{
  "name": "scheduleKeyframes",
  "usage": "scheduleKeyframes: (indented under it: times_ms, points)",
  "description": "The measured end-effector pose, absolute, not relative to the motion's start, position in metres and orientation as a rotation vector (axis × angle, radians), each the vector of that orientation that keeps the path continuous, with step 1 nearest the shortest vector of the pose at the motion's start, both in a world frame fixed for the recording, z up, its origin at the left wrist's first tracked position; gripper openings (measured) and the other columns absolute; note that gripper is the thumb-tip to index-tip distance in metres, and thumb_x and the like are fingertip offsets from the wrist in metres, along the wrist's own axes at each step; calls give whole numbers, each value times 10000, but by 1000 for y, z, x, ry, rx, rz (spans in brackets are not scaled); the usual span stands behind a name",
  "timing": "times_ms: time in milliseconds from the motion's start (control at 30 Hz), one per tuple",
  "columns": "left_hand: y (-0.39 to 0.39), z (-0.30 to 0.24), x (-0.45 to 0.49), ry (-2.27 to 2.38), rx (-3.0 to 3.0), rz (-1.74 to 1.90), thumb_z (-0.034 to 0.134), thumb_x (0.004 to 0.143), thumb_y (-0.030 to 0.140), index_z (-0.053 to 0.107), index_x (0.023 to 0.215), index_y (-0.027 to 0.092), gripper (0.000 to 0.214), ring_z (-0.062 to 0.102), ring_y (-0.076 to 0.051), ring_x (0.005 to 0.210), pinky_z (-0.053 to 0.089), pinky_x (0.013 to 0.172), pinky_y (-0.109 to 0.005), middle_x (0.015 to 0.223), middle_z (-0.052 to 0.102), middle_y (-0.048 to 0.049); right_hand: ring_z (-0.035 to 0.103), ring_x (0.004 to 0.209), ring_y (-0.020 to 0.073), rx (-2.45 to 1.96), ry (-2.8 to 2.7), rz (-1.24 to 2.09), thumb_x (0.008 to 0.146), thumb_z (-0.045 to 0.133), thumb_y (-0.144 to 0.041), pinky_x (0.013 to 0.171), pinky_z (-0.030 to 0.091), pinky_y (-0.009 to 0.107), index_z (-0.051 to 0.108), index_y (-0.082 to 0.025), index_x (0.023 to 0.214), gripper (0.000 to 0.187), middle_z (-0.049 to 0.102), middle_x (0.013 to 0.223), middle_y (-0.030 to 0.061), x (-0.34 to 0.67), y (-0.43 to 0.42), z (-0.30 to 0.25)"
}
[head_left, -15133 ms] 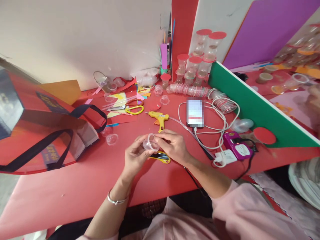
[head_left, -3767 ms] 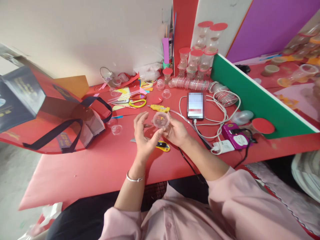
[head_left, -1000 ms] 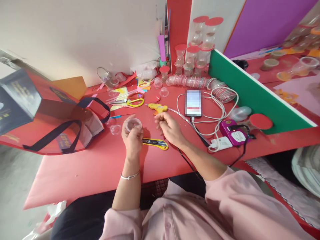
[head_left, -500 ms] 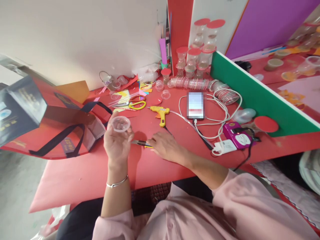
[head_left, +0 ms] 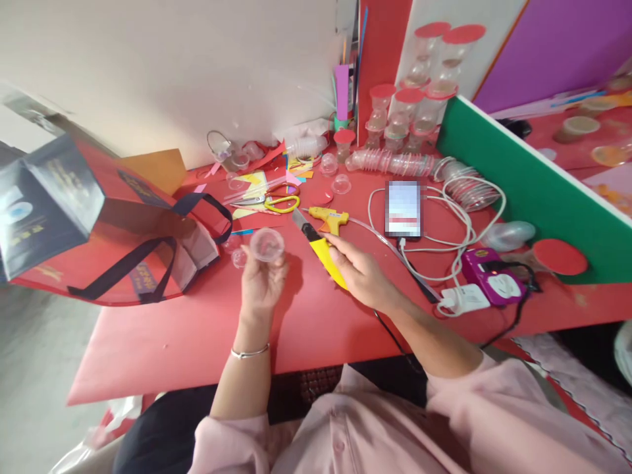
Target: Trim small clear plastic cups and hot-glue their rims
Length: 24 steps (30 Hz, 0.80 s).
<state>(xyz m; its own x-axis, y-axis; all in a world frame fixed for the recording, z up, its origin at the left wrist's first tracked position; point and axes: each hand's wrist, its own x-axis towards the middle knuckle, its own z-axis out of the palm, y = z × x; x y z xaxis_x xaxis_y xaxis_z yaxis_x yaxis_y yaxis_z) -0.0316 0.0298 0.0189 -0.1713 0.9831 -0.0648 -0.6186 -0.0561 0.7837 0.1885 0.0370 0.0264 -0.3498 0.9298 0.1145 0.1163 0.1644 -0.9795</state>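
My left hand [head_left: 260, 280] is closed round a small clear plastic cup [head_left: 267, 244], held up above the red table [head_left: 197, 329] with its mouth facing me. My right hand [head_left: 360, 273] grips a yellow utility knife [head_left: 320, 249], lifted off the table, its blade end pointing up and left toward the cup. A yellow glue gun [head_left: 329, 218] lies just beyond the knife. Two more small clear cups [head_left: 237, 255] sit on the table just left of my left hand.
A red bag with dark straps [head_left: 118, 230] lies at the left. Yellow scissors [head_left: 276, 201], paper scraps, stacked clear cups [head_left: 390, 161], red-lidded jars [head_left: 419, 85], a phone [head_left: 403, 209], white cables and a purple charger [head_left: 488, 276] crowd the back and right. A green board [head_left: 533, 191] borders the right.
My right hand has picked the utility knife up from the table and raised it. My left hand with the cup has shifted right, toward the knife.
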Motion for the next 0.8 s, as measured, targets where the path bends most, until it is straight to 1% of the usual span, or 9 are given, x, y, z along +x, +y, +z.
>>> scheduleKeyframes:
  times_ms: [67, 100, 200, 267, 367, 467, 533, 667, 800]
  points:
    - [28, 13, -21, 879, 658, 1499, 697, 887, 625, 687, 1109, 273, 417, 527, -115, 617, 410, 417, -206, 959, 669, -59, 679, 700, 185, -998, -1539, 1413, 984, 595, -544, 599, 542, 294, 569, -303, 1460, 534, 735, 921, 20, 190, 37, 30]
    - [27, 11, -17, 895, 690, 1482, 709, 881, 612, 682, 1132, 284, 414, 544, -119, 635, 425, 433, -218, 1010, 678, -65, 689, 722, 192, -1009, -1535, 1402, 920, 692, -545, 618, 554, 300, 581, -302, 1451, 594, 743, 948, 20, 192, 37, 32]
    - [25, 9, -15, 883, 715, 1488, 766, 852, 551, 679, 1157, 304, 402, 578, -119, 685, 474, 494, -230, 1115, 677, -64, 720, 987, 269, -1087, -1629, 1172, 749, 880, -459, 837, 588, 368, 638, -275, 1398, 717, 757, 1130, 54, 199, 36, 37]
    - [24, 11, -16, 867, 687, 1484, 790, 834, 521, 684, 1152, 297, 404, 590, -118, 698, 495, 517, -225, 1111, 675, -64, 718, 1063, 299, -1106, -1698, 1084, 791, 845, -434, 914, 578, 408, 666, -260, 1367, 628, 767, 1138, 65, 204, 36, 38]
    - [24, 12, -17, 867, 659, 1458, 795, 820, 518, 683, 1149, 278, 423, 588, -122, 669, 476, 476, -215, 1076, 687, -74, 732, 1082, 284, -1083, -1775, 1043, 948, 662, -395, 949, 575, 418, 669, -257, 1365, 440, 774, 1161, 70, 209, 34, 37]
    - [24, 10, -17, 834, 646, 1431, 785, 824, 538, 680, 1178, 272, 456, 585, -120, 648, 463, 457, -211, 1051, 696, -75, 704, 1182, 261, -1053, -1890, 850, 1017, 544, -338, 1024, 547, 410, 604, -263, 1442, 436, 714, 1342, 84, 209, 34, 33]
    - [24, 9, -17, 811, 656, 1426, 785, 833, 524, 682, 1196, 275, 453, 607, -123, 678, 492, 488, -219, 1071, 698, -76, 688, 1216, 259, -1046, -1987, 701, 1038, 522, -346, 1036, 538, 405, 556, -265, 1489, 459, 686, 1390, 96, 207, 34, 30]
    - [22, 13, -17, 774, 624, 1434, 806, 823, 489, 693, 1193, 268, 446, 652, -134, 738, 552, 578, -237, 1116, 704, -70, 730, 1061, 265, -1072, -2174, 512, 1054, 509, -461, 870, 579, 372, 535, -228, 1506, 508, 739, 1228, 124, 205, 33, 27]
    - [19, 19, -15, 702, 562, 1408, 808, 794, 591, 690, 1188, 228, 548, 660, -130, 733, 542, 590, -218, 1016, 713, -59, 738, 973, 237, -1048, -2231, 387, 1064, 493, -473, 761, 565, 319, 545, -203, 1486, 504, 758, 1131, 107, 205, 31, 25]
